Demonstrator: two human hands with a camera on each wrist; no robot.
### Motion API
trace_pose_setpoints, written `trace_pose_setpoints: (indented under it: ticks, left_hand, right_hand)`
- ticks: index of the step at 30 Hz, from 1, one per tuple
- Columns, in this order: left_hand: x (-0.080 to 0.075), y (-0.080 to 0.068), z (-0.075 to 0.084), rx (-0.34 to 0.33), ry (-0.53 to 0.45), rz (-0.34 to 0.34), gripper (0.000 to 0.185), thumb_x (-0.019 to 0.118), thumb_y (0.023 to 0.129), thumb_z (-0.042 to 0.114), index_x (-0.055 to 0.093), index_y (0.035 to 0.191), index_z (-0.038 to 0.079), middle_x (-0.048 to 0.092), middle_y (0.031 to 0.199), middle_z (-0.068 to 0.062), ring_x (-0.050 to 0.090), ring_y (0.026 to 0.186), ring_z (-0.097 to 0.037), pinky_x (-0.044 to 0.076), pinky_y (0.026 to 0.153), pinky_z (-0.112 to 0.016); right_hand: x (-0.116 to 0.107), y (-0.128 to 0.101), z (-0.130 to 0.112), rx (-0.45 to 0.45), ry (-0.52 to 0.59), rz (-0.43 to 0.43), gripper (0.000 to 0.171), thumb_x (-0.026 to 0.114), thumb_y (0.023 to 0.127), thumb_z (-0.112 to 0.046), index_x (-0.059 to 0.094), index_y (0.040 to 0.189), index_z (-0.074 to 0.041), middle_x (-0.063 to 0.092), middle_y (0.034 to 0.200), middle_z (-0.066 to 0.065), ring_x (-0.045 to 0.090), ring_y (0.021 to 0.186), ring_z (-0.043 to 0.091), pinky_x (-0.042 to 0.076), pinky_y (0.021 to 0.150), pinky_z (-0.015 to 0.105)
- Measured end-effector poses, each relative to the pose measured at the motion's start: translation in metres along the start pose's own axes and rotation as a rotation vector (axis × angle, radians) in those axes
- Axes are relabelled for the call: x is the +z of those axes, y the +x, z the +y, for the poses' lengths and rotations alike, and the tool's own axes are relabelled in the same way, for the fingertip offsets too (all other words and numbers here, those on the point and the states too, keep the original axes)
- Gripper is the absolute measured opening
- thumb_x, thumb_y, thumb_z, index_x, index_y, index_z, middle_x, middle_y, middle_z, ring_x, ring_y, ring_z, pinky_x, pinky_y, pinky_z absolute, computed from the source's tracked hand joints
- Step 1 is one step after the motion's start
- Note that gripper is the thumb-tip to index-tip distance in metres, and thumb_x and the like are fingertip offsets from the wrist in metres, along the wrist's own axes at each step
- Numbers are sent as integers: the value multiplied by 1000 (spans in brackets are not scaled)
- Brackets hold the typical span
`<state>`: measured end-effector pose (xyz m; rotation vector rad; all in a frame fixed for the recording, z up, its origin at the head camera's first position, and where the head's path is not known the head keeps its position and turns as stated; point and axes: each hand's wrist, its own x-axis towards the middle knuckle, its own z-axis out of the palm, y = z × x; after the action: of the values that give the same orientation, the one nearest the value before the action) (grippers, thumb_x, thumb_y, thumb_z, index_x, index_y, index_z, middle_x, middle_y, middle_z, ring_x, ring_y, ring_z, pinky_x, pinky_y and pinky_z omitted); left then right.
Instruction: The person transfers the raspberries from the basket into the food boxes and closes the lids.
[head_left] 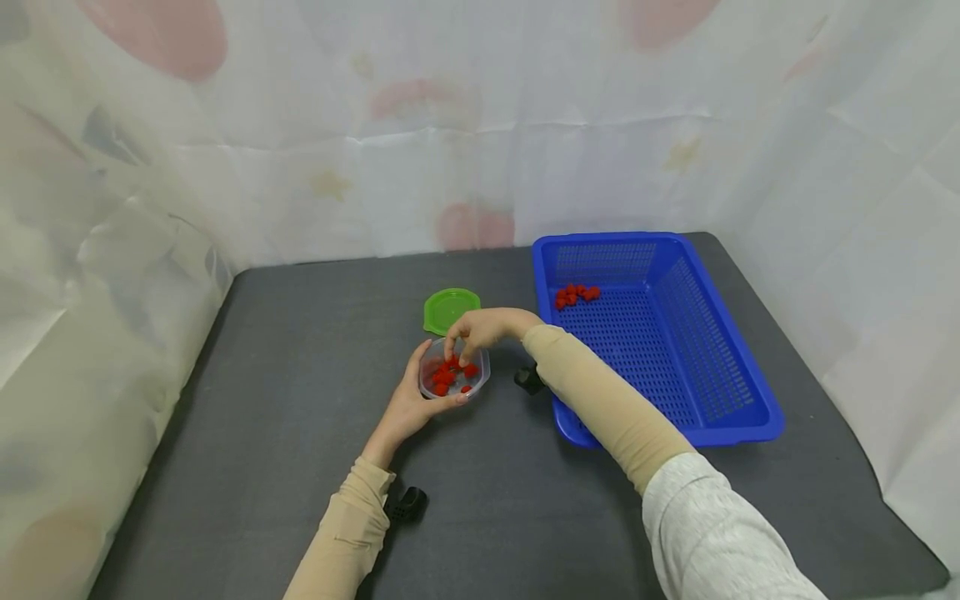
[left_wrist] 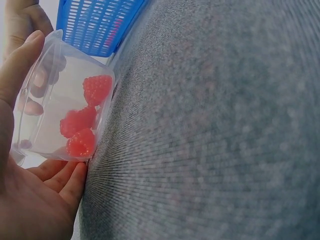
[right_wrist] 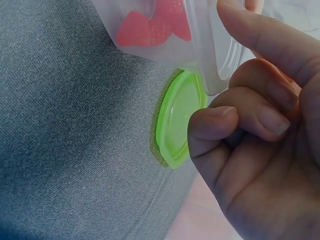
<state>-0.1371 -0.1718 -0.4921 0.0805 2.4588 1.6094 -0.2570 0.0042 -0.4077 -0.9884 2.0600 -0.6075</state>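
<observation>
My left hand (head_left: 408,410) holds a clear plastic container (left_wrist: 50,120) by its side, thumb at the rim and fingers under its wall. Several red raspberries (left_wrist: 96,90) lie at the bottom of it. Over the container's mouth my right hand (head_left: 483,329) reaches down, index finger and thumb inside the rim. Through the clear wall in the left wrist view, those fingertips show above the raspberries with no berry between them. The other fingers of that hand curl outside the rim in the right wrist view. Just behind the container lies a green lid (head_left: 450,308).
A blue perforated basket (head_left: 738,433) stands on the right of the dark grey table (head_left: 300,375), partly behind the right forearm. Several raspberries (head_left: 573,295) sit in its far left corner. A pale patterned curtain (head_left: 420,183) hangs around the table's back and sides.
</observation>
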Motion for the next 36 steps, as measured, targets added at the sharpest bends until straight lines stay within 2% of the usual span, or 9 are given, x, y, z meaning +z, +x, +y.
trace_pose_setpoints:
  ticks: [7,13,20,25,31,36]
  left_hand:
    - [0,2,1,-7,4,-6,105,79,69,45,9,147,38,34,147,-2,40,133,-26,32,107,-53]
    - [-2,2,0,-8,25,0,107,79,69,45,9,149,32,33,147,-3,39,132,-28,32,107,-54]
    - [-1,2,-1,-14,15,-6,108,80,69,45,9,149,29,32,148,-4,38,133,-30,30,107,-56]
    - [-1,3,0,-1,-9,-8,108,81,69,41,9,149,29,35,146,-4,39,132,-28,30,108,-54]
    - [1,4,1,6,-27,-8,109,81,69,38,9,149,29,35,146,-6,38,133,-27,30,109,-52]
    - [1,5,2,19,-39,-2,109,82,69,36,9,149,27,35,145,-6,38,134,-27,30,110,-51]
  right_hand:
    - [-1,-1,1,20,-3,2,27,65,87,-12,65,114,-12,51,96,6,38,75,14,33,62,24]
    - [-2,0,-1,0,-3,-11,28,64,87,-12,64,115,-12,51,95,5,37,71,13,32,61,23]
    - [-11,-10,-8,-29,24,9,31,64,88,-17,62,118,-12,48,77,0,36,61,10,34,56,22]
    - [-23,-26,-7,-93,150,36,34,66,87,-23,61,119,-12,38,62,-4,29,53,10,31,55,24]
    - [-40,-52,2,-97,264,143,29,67,86,-27,63,115,-22,41,60,-2,28,50,14,32,53,26]
    - [-49,-73,20,-91,325,285,30,67,86,-30,63,115,-20,40,59,-1,33,53,17,36,57,30]
